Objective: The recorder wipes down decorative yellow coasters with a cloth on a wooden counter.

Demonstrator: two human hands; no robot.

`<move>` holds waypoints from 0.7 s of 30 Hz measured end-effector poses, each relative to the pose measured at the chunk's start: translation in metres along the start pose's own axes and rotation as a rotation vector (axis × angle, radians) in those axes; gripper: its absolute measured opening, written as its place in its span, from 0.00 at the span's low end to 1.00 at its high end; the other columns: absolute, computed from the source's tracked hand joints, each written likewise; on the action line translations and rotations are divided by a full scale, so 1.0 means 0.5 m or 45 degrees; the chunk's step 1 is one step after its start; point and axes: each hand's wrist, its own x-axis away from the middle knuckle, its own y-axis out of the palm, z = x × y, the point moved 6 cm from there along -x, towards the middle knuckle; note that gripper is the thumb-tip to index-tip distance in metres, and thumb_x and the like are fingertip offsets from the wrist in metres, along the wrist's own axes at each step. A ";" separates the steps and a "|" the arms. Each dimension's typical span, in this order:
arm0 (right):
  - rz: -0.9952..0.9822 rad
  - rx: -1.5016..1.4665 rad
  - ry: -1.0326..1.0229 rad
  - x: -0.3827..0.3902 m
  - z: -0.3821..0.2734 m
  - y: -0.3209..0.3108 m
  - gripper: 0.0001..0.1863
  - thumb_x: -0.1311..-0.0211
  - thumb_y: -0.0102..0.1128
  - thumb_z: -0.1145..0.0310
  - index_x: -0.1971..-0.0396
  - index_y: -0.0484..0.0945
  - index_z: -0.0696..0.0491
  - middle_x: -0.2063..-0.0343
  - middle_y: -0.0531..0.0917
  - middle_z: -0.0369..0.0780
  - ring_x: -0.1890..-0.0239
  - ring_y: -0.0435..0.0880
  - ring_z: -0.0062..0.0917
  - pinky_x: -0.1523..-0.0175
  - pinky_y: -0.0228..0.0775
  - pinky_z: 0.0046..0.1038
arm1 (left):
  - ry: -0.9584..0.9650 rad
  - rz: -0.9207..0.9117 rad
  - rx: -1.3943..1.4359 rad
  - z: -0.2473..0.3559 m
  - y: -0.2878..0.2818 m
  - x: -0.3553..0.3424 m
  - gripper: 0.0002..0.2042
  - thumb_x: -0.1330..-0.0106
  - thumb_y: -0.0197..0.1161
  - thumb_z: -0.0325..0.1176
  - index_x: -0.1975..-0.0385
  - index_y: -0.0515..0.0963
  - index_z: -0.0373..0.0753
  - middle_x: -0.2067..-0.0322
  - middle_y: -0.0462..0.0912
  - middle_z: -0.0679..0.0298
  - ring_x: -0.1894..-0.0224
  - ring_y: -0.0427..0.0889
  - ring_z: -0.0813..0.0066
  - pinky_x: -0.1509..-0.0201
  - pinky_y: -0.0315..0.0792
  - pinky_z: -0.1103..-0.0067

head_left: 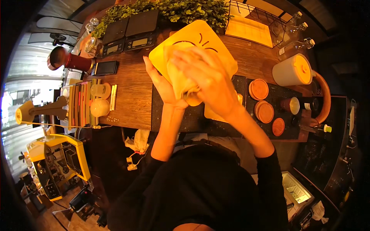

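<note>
The left hand (163,86) grips the yellow board (198,32) by its near left side, holding it tilted above the table (133,90). The right hand (210,77) lies over a cloth (173,73) on the board's face; whether its fingers grip the cloth or only press it, I cannot tell from this angle. Dark line drawings show beyond the fingers. Below spreads a black mat (162,111). To the right are round coasters (258,89), a cup (290,105) and a lidded jug (291,69). Two scales (138,42) stand beyond, near leafy plants (192,11); a phone (105,68) lies left.
</note>
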 end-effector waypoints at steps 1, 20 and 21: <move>0.023 0.044 -0.005 -0.003 0.007 -0.009 0.25 0.65 0.59 0.79 0.58 0.75 0.58 0.54 0.76 0.41 0.51 0.71 0.36 0.46 0.62 0.32 | -0.006 -0.003 0.005 -0.008 0.017 -0.003 0.30 0.40 0.39 0.62 0.50 0.66 0.41 0.55 0.73 0.60 0.53 0.72 0.67 0.48 0.67 0.72; -0.083 -0.191 -0.090 -0.001 0.009 -0.028 0.18 0.65 0.55 0.80 0.66 0.77 0.60 0.59 0.79 0.40 0.54 0.73 0.33 0.49 0.65 0.30 | 0.075 0.280 -0.159 0.002 0.012 0.008 0.31 0.39 0.36 0.61 0.50 0.66 0.40 0.53 0.72 0.60 0.53 0.72 0.65 0.47 0.66 0.72; -0.105 -0.278 -0.062 0.005 0.006 -0.023 0.17 0.65 0.54 0.80 0.68 0.78 0.60 0.60 0.79 0.39 0.54 0.73 0.32 0.50 0.65 0.30 | 0.077 0.281 -0.160 0.007 0.006 0.007 0.31 0.39 0.36 0.61 0.50 0.66 0.40 0.53 0.72 0.60 0.53 0.72 0.65 0.47 0.66 0.72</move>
